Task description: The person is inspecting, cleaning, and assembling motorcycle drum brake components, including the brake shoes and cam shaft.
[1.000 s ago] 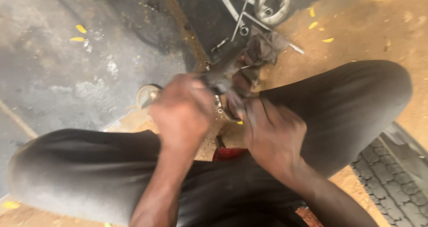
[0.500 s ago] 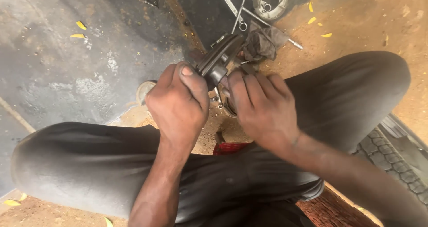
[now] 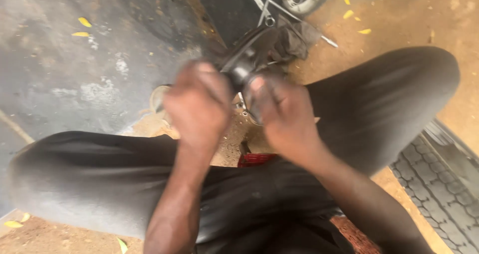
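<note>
The ground (image 3: pixel 399 24) is sandy dirt at upper right and dark stained concrete (image 3: pixel 60 79) at upper left. Yellow leaves (image 3: pixel 84 22) lie scattered on both. Metal rods (image 3: pixel 264 4) lie at top centre, a tyre (image 3: pixel 439 184) at lower right.

One head-worn camera looks steeply down, close over the hands (image 3: pixel 244 109), lap and ground (image 3: pixel 65 74).

My left hand (image 3: pixel 197 102) and right hand (image 3: pixel 284 117) have pulled a bit apart since a moment ago, so more of the dark metal part (image 3: pixel 244 67) shows between them (blurry though).
</note>
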